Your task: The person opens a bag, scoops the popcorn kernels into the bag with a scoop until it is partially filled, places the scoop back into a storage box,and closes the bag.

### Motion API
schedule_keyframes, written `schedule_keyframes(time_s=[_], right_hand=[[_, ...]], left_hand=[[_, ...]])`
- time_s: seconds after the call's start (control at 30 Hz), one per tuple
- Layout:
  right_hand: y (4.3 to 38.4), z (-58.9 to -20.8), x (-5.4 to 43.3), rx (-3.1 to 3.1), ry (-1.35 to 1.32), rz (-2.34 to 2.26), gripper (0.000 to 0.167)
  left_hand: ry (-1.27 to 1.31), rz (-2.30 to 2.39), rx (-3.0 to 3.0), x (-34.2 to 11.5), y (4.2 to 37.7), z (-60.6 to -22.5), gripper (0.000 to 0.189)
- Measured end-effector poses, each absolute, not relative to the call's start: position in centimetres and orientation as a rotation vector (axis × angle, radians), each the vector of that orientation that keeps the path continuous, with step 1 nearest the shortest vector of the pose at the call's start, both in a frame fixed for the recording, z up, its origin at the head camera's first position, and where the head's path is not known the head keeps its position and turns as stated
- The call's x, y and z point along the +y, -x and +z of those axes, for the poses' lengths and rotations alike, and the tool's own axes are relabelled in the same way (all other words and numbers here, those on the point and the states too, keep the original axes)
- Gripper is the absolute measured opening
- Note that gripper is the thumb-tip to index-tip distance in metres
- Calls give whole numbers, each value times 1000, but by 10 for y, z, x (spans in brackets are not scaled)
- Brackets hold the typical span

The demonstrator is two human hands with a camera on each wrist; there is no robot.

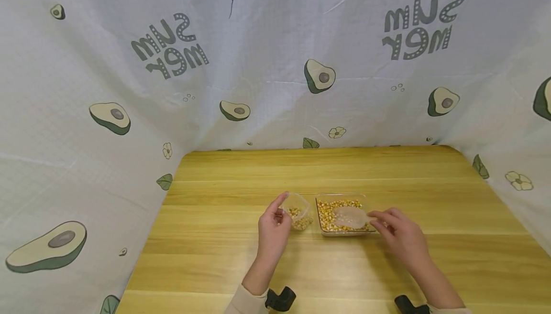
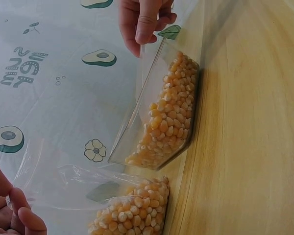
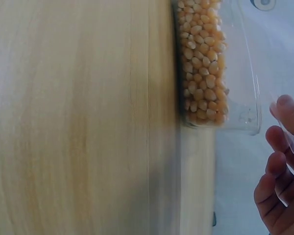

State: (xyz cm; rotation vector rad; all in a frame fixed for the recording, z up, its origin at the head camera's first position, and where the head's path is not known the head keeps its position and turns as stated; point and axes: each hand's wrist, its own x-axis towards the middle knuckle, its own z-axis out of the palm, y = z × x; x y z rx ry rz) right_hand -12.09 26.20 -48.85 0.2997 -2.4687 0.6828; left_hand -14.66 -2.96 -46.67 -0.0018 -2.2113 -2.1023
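Note:
My left hand pinches the rim of a clear plastic bag, holding its mouth up. Corn kernels fill the bag's bottom, which rests on the table. Just right of the bag stands a clear rectangular container, with more corn kernels inside it. Between thumb and fingers, my right hand holds a translucent plastic scoop by its end, over the container's right side. The head view does not clearly show whether kernels lie in the scoop. Only the scoop's handle end shows in the right wrist view.
A wood-grain table carries the bag and the container. Behind it and along both sides hangs a pale curtain printed with avocados. A black wrist strap mount sits at my left cuff, another at my right.

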Motion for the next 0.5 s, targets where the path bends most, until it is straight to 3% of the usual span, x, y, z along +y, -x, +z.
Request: schedule_keyframes(time_s=[0.5], right_hand=[[120,-489,262,-2518,-278,720,24]], left_hand=[[14,-2094,-2215,-30,146,-467,50]])
